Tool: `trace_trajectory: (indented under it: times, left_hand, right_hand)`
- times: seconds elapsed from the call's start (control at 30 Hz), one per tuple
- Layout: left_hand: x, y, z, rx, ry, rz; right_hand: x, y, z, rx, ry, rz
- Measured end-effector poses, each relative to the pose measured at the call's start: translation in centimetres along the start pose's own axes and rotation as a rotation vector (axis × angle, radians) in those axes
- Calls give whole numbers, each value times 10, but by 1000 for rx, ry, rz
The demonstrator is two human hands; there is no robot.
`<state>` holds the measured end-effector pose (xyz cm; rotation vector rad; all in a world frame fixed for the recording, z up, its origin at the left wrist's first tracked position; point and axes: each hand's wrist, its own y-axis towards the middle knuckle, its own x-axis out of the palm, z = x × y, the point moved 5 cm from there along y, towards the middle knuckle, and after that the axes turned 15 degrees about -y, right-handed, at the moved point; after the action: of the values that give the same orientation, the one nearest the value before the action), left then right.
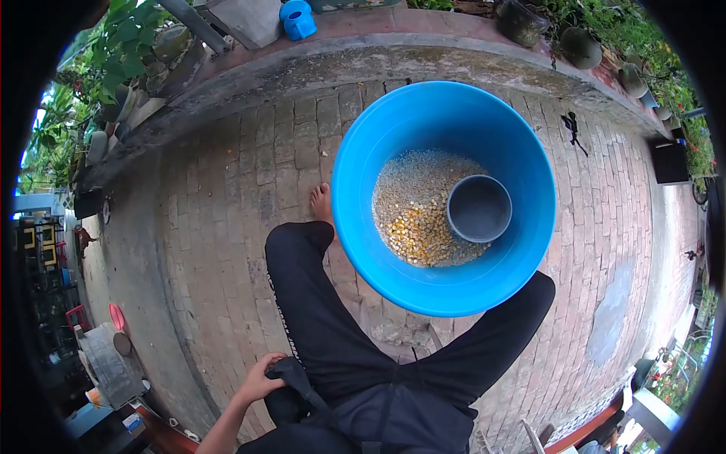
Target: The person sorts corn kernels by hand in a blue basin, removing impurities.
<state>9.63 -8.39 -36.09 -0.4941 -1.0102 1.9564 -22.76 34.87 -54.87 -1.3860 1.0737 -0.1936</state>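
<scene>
My left hand (265, 377) is low at the left, beside my thigh, with its fingers curled on a soft black thing with a strap (291, 372). It looks like cloth and blends into my dark clothing. My right hand is out of the picture. In front of my knees stands a big blue tub (445, 303). Yellow corn kernels (414, 233) lie in it beside paler, finer grain (423, 168). A round grey bowl (479, 208) rests in the grain toward the right side, its inside facing up.
Brick paving (219, 197) surrounds the tub, and my bare foot (322, 203) is just left of it. A low concrete ledge (363, 62) with potted plants runs across the back. On it sits a small blue plastic container (298, 20). A dark strap-like object (573, 130) lies at right.
</scene>
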Motion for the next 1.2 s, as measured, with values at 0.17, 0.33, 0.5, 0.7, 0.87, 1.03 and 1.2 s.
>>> trace_trajectory:
  times: [0.17, 0.33, 0.5, 0.7, 0.87, 1.03, 1.2]
  left_hand:
    - [0, 0, -2, 9, 2, -4]
    - [1, -4, -8, 15, -18, 29]
    - [4, -7, -6, 25, -30, 36]
    - [5, -10, -5, 54, 49, 66]
    - [5, -11, -12, 73, 58, 68]
    - [5, -16, -13, 89, 58, 81]
    - [8, -16, -11, 101, 81, 64]
  right_hand:
    - [-5, -11, 15, 26, 38, -72]
    - [-4, -19, 23, 35, 66, -162]
    - [-6, -27, 30, 35, 106, -249]
    - [-15, -41, 47, 46, 159, -345]
    - [-24, -55, 45, 46, 188, -431]
    - [-26, -72, 44, 52, 219, -532]
    - [-40, -97, 47, 61, 275, -602]
